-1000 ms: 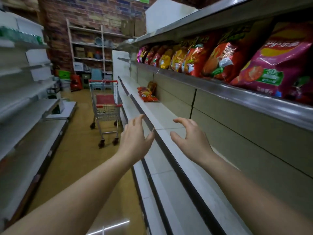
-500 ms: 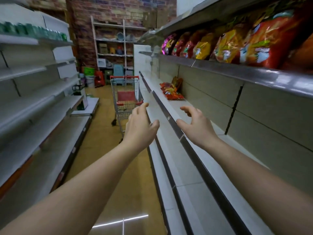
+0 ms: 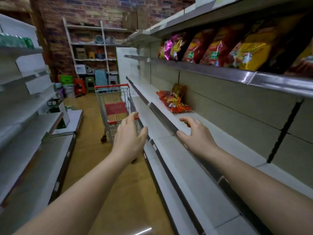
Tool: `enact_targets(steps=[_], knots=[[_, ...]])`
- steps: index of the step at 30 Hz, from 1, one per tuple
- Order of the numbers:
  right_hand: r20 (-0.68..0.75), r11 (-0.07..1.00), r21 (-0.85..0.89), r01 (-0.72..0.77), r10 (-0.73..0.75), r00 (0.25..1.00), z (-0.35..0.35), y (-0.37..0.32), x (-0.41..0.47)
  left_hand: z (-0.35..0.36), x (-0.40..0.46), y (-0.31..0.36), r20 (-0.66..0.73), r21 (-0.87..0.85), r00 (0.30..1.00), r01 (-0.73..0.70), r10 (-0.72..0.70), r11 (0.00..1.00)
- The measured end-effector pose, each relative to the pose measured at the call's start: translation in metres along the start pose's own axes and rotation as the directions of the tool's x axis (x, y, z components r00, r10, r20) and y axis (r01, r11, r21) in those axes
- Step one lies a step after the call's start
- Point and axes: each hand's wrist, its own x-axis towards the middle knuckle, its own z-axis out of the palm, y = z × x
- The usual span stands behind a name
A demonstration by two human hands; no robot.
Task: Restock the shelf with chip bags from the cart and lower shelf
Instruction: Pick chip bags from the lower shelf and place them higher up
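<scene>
Left hand [image 3: 129, 138]: reaching forward over the aisle floor [image 3: 108, 184], fingers straight and spread, holding nothing; its fingertips overlap the near red rim of the cart in this view, contact not determinable.

Right hand [image 3: 197, 134]: reaching forward above the front edge of the lower shelf [image 3: 194, 167], fingers loosely spread, holding nothing; whether the thumb touches the dark edge strip cannot be told.

Lower shelf: pale surface, dark strip along the front edge, running from the near right corner away towards the far end. Bare from the near end up to the hands and beyond them. A narrower ledge [image 3: 162, 180] runs just below and in front of it.

Chip bags, loose [image 3: 176, 100]: a small pile of red and orange bags lying on the lower shelf beyond the right hand, one leaning against the back panel. Print too blurred to read.

Cart [image 3: 115, 106]: wire basket, red handle and red child-seat flap, standing in the aisle close against the shelf fronts, beyond the left hand. Aisle floor open to its left.

Upper shelf [image 3: 220, 72]: metal front rail; row of chip bags [image 3: 218, 48] standing along it, purple, red and yellow. Green label patches visible, wording illegible.

Left-side shelving [image 3: 25, 133]: pale tiers along the aisle's opposite edge.

Far end: brick wall [image 3: 88, 12] and a storage rack [image 3: 91, 48] with assorted goods.
</scene>
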Motion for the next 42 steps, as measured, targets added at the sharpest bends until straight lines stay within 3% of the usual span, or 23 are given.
enact_targets(steps=[9, 18, 25, 30, 37, 42], knots=[[-0.03, 0.999, -0.006, -0.043, 0.043, 0.999, 0.068, 0.07, 0.17, 0.084, 0.166, -0.047, 0.08, -0.049, 0.995, -0.052, 0.056, 0.997], [0.026, 0.985, -0.037, -0.166, 0.167, 0.986, 0.118, 0.138, 0.348, 0.171, 0.343, -0.07, 0.201, -0.088, 0.978, -0.03, 0.047, 0.996], [0.003, 0.926, -0.079, -0.368, 0.37, 0.929, 0.174, 0.199, 0.438, 0.245, 0.462, -0.1, 0.364, -0.102, 0.924, -0.084, 0.116, 0.991], [-0.075, 0.825, -0.065, -0.561, 0.557, 0.827, 0.216, 0.232, 0.502, 0.3, 0.555, -0.131, 0.497, -0.144, 0.831, -0.205, 0.25, 0.968], [-0.176, 0.585, 0.122, -0.802, 0.808, 0.562, 0.246, 0.244, 0.565, 0.36, 0.648, -0.151, 0.686, -0.194, 0.634, -0.312, 0.356, 0.93], [-0.267, 0.443, 0.24, -0.864, 0.886, 0.38, 0.252, 0.265, 0.583, 0.397, 0.672, -0.143, 0.751, -0.288, 0.533, -0.266, 0.39, 0.92]])
